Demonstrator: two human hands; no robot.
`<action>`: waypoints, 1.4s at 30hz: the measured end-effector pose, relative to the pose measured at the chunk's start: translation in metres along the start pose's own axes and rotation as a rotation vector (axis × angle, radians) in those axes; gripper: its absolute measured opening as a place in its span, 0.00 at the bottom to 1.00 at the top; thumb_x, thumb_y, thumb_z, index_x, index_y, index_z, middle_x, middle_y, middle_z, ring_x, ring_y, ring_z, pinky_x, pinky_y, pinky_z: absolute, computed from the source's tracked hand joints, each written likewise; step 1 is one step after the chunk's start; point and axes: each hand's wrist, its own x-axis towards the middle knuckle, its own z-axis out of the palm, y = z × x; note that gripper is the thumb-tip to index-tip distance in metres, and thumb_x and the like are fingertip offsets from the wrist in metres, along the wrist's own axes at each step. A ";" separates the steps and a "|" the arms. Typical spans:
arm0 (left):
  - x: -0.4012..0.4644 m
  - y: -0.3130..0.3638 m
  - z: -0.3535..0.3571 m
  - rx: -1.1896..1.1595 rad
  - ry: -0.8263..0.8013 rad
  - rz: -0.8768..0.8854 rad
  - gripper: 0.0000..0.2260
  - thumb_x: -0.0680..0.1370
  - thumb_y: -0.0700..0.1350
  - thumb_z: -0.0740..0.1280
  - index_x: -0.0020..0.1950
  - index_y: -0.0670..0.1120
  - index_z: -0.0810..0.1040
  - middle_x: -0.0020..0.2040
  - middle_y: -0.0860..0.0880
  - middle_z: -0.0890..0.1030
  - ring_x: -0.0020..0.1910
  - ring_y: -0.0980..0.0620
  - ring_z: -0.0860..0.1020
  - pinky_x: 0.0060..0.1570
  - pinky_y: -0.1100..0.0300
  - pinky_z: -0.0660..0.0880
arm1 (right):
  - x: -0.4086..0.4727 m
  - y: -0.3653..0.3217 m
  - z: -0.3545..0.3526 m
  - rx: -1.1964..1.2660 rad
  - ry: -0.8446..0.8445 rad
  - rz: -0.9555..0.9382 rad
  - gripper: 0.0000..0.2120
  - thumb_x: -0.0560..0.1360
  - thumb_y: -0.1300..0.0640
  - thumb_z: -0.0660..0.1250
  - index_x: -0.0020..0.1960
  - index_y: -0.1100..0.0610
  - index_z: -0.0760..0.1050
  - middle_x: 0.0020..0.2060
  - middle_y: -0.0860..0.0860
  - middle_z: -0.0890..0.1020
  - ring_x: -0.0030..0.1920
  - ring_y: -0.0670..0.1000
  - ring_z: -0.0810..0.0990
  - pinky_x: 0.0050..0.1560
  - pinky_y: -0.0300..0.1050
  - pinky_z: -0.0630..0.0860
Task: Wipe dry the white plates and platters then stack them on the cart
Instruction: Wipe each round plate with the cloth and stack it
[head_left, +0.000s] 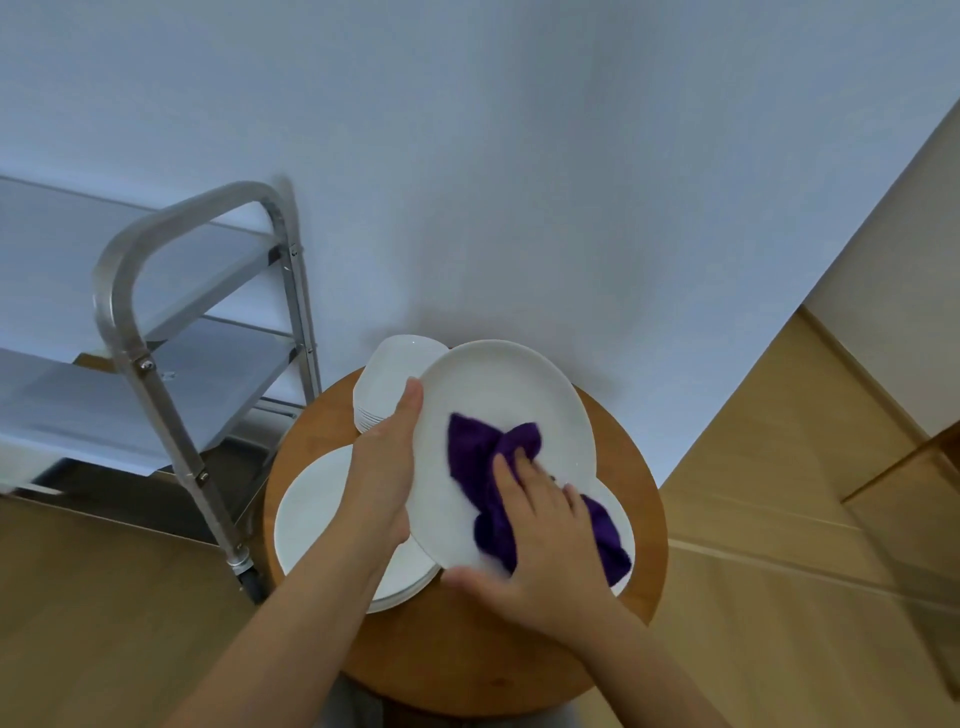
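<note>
Both forearms reach in from the bottom edge over a round wooden table (639, 483). Left of it stands the steel cart (156, 322), its shelves bare of plates. Above the table the left hand (387, 462) grips the rim of a tilted oval white platter (498, 400), while the right hand (540, 535) presses a purple cloth (488, 452) onto it, fingers spread. Glazed, stiff and breakable, it probably slips when wet; rim holds suit it. Plate stack (317, 509) and bowl stack (387, 384) wait below. No writing is legible.
</note>
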 end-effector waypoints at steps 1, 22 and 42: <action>0.002 -0.001 0.004 0.016 0.012 0.004 0.15 0.74 0.65 0.60 0.45 0.55 0.77 0.43 0.48 0.83 0.45 0.45 0.80 0.47 0.48 0.79 | -0.001 -0.004 0.003 -0.003 -0.045 -0.044 0.52 0.62 0.21 0.53 0.76 0.44 0.37 0.77 0.44 0.47 0.76 0.48 0.45 0.70 0.48 0.36; 0.032 -0.025 -0.011 -0.309 -0.276 -0.255 0.22 0.64 0.43 0.73 0.58 0.43 0.79 0.53 0.43 0.83 0.49 0.44 0.83 0.42 0.52 0.80 | 0.016 0.028 -0.047 1.870 0.177 0.385 0.31 0.41 0.52 0.84 0.45 0.53 0.84 0.45 0.57 0.85 0.43 0.59 0.84 0.36 0.53 0.80; -0.003 0.051 -0.007 0.895 -0.304 0.515 0.25 0.62 0.49 0.79 0.54 0.52 0.72 0.45 0.59 0.77 0.44 0.61 0.75 0.38 0.69 0.70 | 0.083 -0.021 -0.132 0.422 -0.284 -0.159 0.61 0.59 0.51 0.79 0.74 0.38 0.38 0.71 0.40 0.58 0.67 0.47 0.65 0.60 0.46 0.73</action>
